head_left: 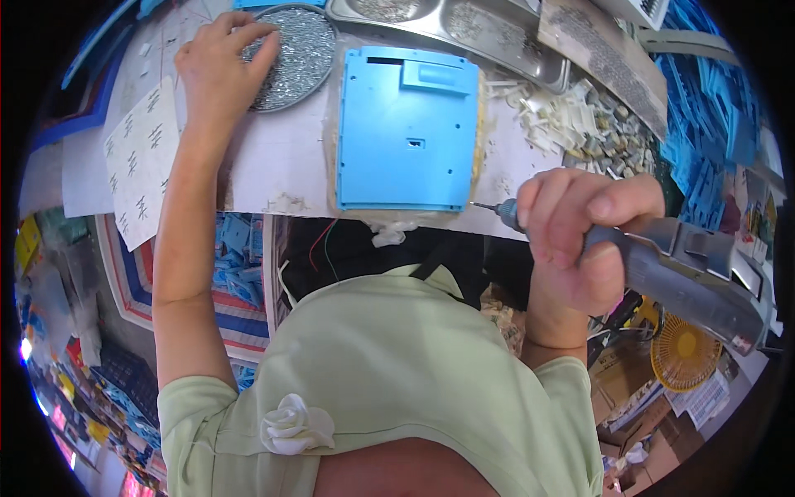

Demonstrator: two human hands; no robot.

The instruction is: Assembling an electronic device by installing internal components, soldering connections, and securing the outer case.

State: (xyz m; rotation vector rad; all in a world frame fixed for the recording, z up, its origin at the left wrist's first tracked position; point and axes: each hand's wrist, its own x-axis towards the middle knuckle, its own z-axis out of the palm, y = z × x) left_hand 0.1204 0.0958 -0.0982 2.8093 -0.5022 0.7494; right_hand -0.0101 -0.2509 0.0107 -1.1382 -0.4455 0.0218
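L hand (222, 62) fingers pinching in screw dish (300, 51); R hand (580, 240) gripping electric screwdriver (679, 269), blue panel (407, 128) between.

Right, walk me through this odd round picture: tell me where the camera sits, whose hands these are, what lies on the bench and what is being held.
The camera is worn on the person's head and looks down, so the wide lens bends the edges. Both arms belong to the wearer, in a pale green shirt. The left hand reaches into a round metal dish of small screws, fingers touching them. The right hand grips a grey electric screwdriver, its thin bit near the lower right corner of a blue plastic panel lying flat on the white bench. Beyond it lie a steel tray and a heap of small whitish plastic parts. A white sheet lies at the left.
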